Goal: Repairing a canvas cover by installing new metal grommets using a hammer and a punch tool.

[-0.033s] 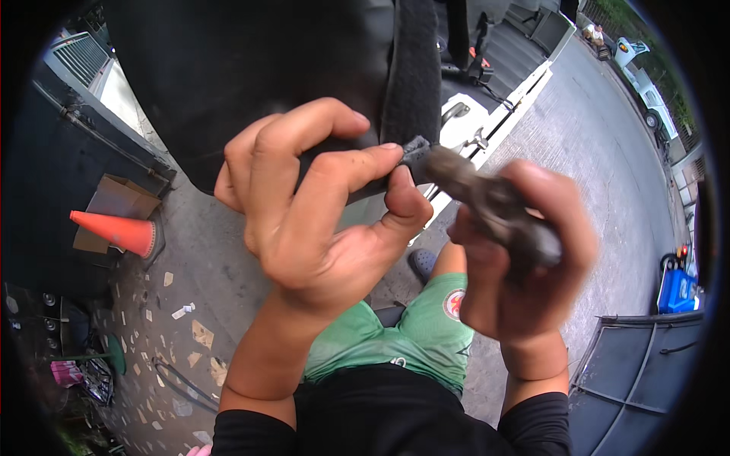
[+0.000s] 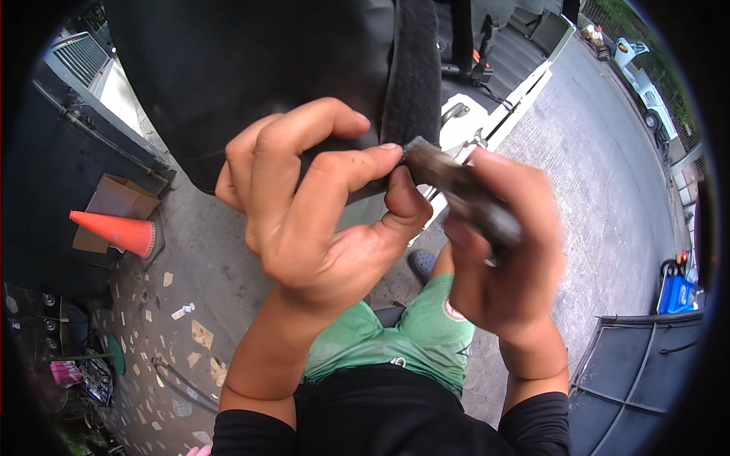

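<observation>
Between the thumb and forefinger of my left hand (image 2: 312,205) is the lower end of a dark fuzzy fabric strip (image 2: 413,83). This strip runs along the right edge of a large black smooth panel (image 2: 258,61), and the hand's other fingers curl loosely in front of the panel. My right hand (image 2: 513,258) is closed round a worn, dark brown metal tool (image 2: 475,194), too smeared by motion to name its kind. The tool's front end meets the strip's end, right beside my left fingertips.
An orange traffic cone (image 2: 114,233) lies tipped against a cardboard box (image 2: 125,199) at left. Behind my hands stands a white vehicle body (image 2: 465,125) with an open interior. Dark metal panels (image 2: 631,380) are at lower right, near a blue object (image 2: 677,294). A person sits far off.
My right hand and the tool have shifted left, bringing the tool's front end over the strip's end at my left fingertips. My left hand stays in place.
</observation>
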The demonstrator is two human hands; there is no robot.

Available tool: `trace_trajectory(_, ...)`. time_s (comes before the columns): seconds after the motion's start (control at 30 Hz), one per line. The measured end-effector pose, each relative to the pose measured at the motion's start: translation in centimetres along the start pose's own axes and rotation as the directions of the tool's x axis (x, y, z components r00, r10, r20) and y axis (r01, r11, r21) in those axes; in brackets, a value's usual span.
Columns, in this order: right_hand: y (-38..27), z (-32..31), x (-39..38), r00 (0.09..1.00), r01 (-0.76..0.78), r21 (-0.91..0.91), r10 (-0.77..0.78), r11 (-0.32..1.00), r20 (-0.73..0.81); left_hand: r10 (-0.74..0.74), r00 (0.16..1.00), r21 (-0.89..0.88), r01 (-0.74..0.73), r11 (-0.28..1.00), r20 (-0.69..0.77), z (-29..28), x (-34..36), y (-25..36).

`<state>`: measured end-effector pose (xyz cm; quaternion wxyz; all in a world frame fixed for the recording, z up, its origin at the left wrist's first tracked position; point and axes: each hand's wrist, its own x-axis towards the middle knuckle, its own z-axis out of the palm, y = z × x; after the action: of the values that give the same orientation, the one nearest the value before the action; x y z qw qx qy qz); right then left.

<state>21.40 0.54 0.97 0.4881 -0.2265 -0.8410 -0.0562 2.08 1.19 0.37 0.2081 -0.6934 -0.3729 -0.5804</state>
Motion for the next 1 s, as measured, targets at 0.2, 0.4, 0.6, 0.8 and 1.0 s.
trace_trajectory(0.2,-2.7,-0.4,-0.4,0.991,-0.133,0.098,0.136,0.986,-0.018,0.02,0.999,0.026,-0.02,0.999,0.027,-0.4,0.1,-0.1)
trace_trajectory(0.4,-3.8,-1.8,-0.1,0.971,-0.237,0.167,0.228,0.957,0.071,0.016,1.0,-0.004,-0.016,1.0,0.024,-0.5,0.2,0.0)
trace_trajectory(0.6,-3.4,-1.5,0.5,0.98,-0.188,0.025,0.186,0.982,0.067,-0.011,1.0,-0.043,0.011,0.999,0.019,-0.2,-0.2,-0.3)
trace_trajectory(0.8,-3.0,0.2,0.4,0.976,-0.21,-0.053,0.212,0.976,0.044,-0.01,1.0,-0.054,0.011,0.998,0.017,-0.3,-0.3,-0.4)
trace_trajectory(1.0,-2.4,0.8,0.0,0.971,-0.238,0.014,0.237,0.971,0.028,0.004,0.999,-0.046,-0.002,0.999,0.037,-0.3,-0.3,-0.4)
